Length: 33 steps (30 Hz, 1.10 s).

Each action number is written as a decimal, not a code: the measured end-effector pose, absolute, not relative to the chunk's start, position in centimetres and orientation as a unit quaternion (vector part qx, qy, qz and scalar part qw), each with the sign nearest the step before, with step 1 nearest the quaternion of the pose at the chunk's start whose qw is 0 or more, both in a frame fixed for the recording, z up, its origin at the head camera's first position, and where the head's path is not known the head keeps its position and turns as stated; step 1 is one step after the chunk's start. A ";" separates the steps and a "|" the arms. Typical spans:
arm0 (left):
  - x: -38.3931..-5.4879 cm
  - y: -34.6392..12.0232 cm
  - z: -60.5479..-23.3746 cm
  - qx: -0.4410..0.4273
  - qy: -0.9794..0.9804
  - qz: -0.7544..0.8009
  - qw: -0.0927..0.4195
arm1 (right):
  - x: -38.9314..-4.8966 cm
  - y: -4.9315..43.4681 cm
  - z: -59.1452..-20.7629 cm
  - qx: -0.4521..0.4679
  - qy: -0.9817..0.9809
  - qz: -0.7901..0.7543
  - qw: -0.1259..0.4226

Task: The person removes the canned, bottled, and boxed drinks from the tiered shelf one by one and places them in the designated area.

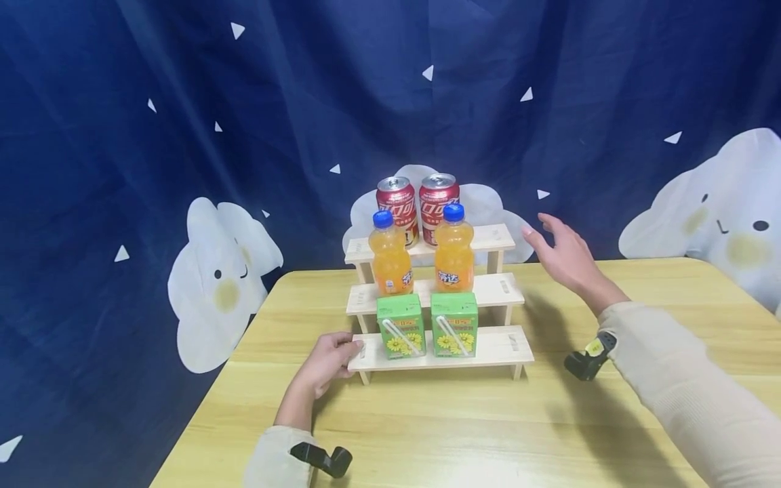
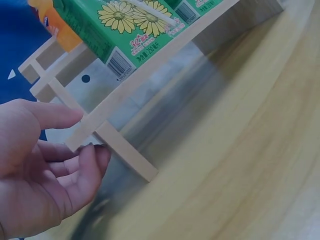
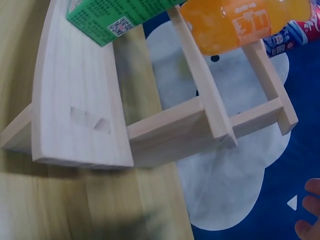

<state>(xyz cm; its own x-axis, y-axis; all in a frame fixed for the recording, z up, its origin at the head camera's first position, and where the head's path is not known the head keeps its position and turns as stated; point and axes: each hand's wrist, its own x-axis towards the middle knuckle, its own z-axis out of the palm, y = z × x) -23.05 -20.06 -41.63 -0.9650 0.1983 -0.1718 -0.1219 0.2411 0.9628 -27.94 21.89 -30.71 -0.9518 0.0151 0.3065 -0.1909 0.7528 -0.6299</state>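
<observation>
My left hand [image 1: 327, 360] pinches the left end of the lowest board of a three-step wooden rack [image 1: 488, 346]. In the left wrist view the thumb lies on top of that board and the curled fingers sit beneath it. My right hand [image 1: 566, 256] is held in the air to the right of the rack's top step, fingers spread, holding nothing. Two green juice boxes [image 1: 401, 327] with straws stand on the lowest step. Two orange soda bottles [image 1: 454, 254] with blue caps stand on the middle step, and two red cola cans [image 1: 439, 203] on the top one.
The rack stands on a light wooden table [image 1: 427, 420]. Behind the table hangs a dark blue curtain [image 1: 342, 88] with white clouds and small triangles. Each sleeve carries a small black wrist camera [image 1: 588, 359].
</observation>
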 end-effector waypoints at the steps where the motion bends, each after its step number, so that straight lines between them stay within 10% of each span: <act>1: -23.0 -20.1 -41.7 0.022 0.773 0.620 0.131 | -28.0 21.8 -30.6 0.049 -0.924 0.349 0.149; 33: -22.9 -20.1 -42.2 0.013 0.751 0.647 0.132 | -30.2 17.7 -25.9 0.081 -0.867 0.483 0.086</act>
<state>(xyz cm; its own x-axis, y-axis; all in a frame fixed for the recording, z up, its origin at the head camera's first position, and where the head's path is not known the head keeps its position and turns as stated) -22.93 -20.07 -42.15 -0.9649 0.1896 -0.1819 -0.1519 0.1627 0.9749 -30.22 17.71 -25.86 -0.9722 -0.0574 0.2268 -0.2231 0.5198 -0.8246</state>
